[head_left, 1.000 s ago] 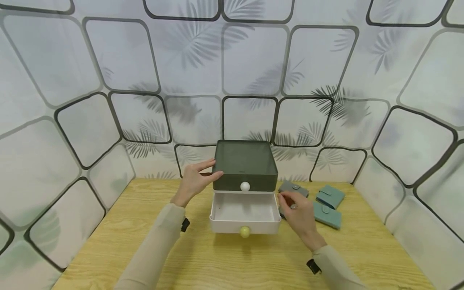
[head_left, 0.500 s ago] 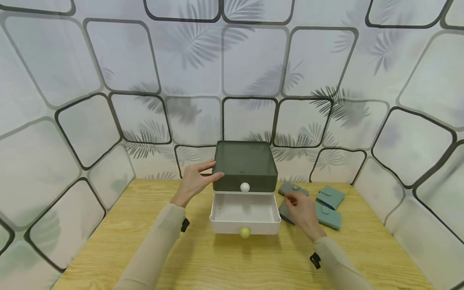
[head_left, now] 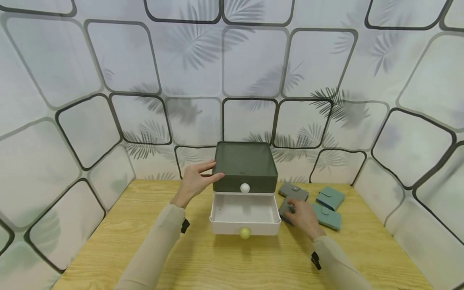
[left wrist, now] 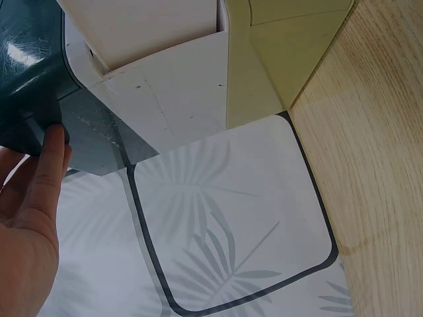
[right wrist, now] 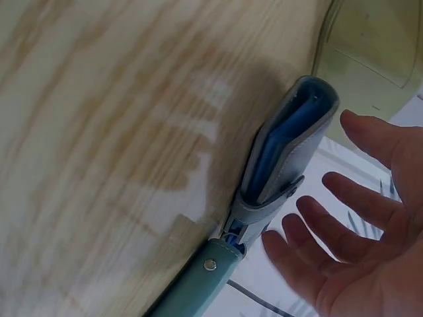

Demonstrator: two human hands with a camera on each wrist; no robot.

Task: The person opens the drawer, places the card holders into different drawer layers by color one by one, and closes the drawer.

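Your left hand (head_left: 195, 180), spread, touches the drawer box (head_left: 246, 159); right of it, pickup seems the step: bring your finger-spread right hand (head_left: 305, 218) to pinch the nearer grey wallet (head_left: 284, 208).

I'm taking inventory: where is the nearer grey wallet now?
In the head view, the nearer grey wallet lies just right of the open white drawer, partly hidden by the right hand, with the other grey wallet beyond it.

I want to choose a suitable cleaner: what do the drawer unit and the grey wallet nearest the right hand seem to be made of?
The drawer unit looks like glossy plastic: its smooth green shell shows bright reflections. The grey wallet seems leather or imitation leather, low-sheen: its folded edge shows apparent stitching.
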